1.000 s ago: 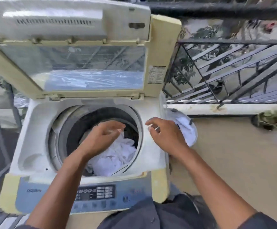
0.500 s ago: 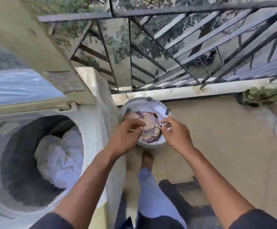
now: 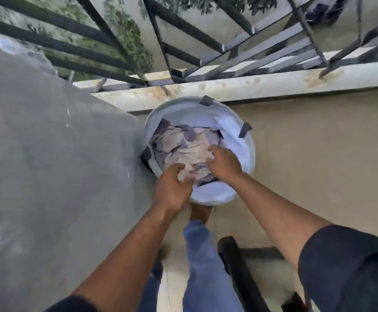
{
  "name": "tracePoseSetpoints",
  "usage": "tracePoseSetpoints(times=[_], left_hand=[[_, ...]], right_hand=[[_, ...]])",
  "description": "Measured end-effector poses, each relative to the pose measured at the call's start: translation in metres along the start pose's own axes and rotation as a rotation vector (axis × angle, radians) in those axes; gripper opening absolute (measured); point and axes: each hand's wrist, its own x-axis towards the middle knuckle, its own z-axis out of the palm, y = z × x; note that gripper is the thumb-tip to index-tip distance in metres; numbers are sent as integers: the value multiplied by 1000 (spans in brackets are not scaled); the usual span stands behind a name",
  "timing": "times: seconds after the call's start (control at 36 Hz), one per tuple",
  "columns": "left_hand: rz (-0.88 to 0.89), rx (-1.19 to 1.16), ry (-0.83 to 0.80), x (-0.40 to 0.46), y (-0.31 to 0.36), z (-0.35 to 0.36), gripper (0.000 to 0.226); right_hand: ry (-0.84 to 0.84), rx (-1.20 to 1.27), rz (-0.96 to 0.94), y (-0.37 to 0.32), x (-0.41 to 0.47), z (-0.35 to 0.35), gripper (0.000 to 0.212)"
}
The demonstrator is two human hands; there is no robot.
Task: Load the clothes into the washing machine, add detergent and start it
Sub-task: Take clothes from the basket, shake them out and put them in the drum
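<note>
A grey washer (image 3: 48, 176) side fills the left; a white basket (image 3: 248, 158) stands on the floor just right of it, holding crumpled clothes (image 3: 183, 145); both hands reach straight down into them, left hand (image 3: 172, 188) gripping cloth, right hand (image 3: 224, 163) fingers curled onto the pile.

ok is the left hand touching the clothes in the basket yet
Touching. The head view shows the left hand with its fingers curled into the patterned clothes at the near side of the white basket, cloth bunched between thumb and fingers, no gap.

Crumpled pale clothes (image 3: 183, 147), seemingly patterned, in basket (image 3: 248, 152).
</note>
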Motion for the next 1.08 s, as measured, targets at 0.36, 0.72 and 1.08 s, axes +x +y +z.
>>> tracePoseSetpoints(times=[0.36, 0.72, 1.08], left_hand=[[-19, -18, 64, 71, -43, 19, 39], [92, -205, 226, 17, 3, -2, 38], [588, 104, 103, -109, 50, -81, 48]], right_hand=[[85, -41, -15, -32, 154, 64, 29], [242, 176, -108, -64, -33, 1, 13], [198, 467, -316, -136, -233, -114, 26]])
